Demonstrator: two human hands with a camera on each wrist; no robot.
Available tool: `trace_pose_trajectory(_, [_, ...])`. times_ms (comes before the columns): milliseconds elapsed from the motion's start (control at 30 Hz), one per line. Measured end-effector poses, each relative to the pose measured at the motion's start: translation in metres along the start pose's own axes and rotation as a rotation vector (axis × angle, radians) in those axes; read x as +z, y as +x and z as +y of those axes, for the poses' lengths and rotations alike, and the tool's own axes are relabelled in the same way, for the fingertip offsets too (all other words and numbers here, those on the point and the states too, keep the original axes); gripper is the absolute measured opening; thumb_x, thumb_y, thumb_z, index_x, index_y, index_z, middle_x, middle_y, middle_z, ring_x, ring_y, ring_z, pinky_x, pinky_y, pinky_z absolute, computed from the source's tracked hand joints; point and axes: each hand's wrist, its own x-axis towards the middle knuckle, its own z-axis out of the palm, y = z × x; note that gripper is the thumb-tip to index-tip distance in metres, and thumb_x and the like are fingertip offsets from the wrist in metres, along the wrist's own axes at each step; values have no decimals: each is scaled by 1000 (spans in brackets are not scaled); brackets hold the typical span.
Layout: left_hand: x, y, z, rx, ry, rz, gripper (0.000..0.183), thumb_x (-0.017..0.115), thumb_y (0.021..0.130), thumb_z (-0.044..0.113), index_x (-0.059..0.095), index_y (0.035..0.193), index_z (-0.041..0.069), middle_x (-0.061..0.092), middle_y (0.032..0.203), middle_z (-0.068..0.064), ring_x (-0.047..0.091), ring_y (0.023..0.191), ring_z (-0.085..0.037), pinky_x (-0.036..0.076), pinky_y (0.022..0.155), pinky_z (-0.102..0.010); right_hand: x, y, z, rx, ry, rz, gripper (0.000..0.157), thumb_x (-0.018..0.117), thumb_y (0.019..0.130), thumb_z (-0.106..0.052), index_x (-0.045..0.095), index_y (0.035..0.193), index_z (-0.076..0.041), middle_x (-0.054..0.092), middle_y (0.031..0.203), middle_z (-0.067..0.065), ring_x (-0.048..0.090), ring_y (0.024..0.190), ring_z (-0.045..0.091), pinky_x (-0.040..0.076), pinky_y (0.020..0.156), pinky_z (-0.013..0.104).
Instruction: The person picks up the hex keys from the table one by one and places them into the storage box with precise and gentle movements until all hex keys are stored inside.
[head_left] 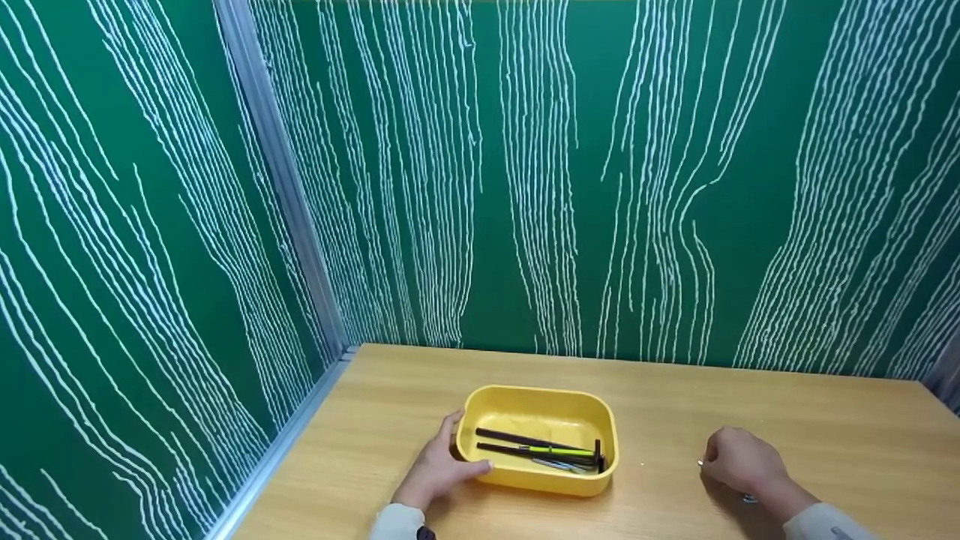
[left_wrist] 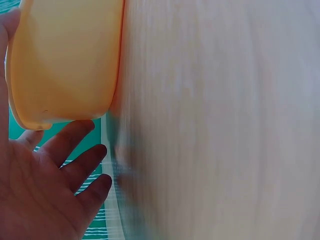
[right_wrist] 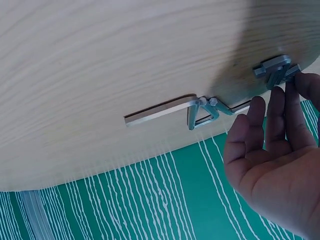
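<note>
On the table sits a yellow plastic bin holding several black hex keys, a bright yellow-green strip and silver pieces. My left hand grips the bin's left end, thumb over the near rim, fingers against the side; in the left wrist view the other fingers spread below it. To the right, my right hand pinches a small silver hex key low at the tabletop. Beside it lie more silver L-shaped hex keys, mostly hidden by the hand in the head view.
The wooden table ends at a green wall streaked with white lines. Another green panel stands along the left, joined at a grey metal post. A tiny white speck lies between bin and right hand.
</note>
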Motion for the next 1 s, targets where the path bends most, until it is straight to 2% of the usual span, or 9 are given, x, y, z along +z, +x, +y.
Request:
trace_pose_trajectory(200, [0,0,-1,0,-19,-12,97,77,53,49,24,133,38,51,123,0,45,113,-17,28,99,-46,0,1,1,3,27,-5,8,66,70,-20,64,69,-12,53,62,-2,46,53,13,33,45,28])
trace_pose_trajectory(400, [-1,0,-1,-12,-28,-13,98,77,51,51,23,132,40,51,124,0,45,114,-17,27,99,-47,-1,1,0,14,58,-18,9,67,70,-19,64,70,-10,53,61,-1,46,53,14,34,45,28])
trace_pose_trajectory(900, [1,-1,1,-30,-20,-5,100,78,48,51,23,131,43,49,125,1,44,115,-17,27,100,-48,-2,0,-2,11,54,-27,13,67,72,-24,63,70,-12,53,62,-1,46,54,14,34,47,28])
trace_pose_trajectory(1000, [1,-1,0,3,-5,-6,102,78,48,52,22,133,40,52,122,1,45,113,-17,26,100,-47,-2,2,-2,-4,45,-2,12,66,73,-23,63,69,-13,53,62,-1,46,53,14,33,46,28])
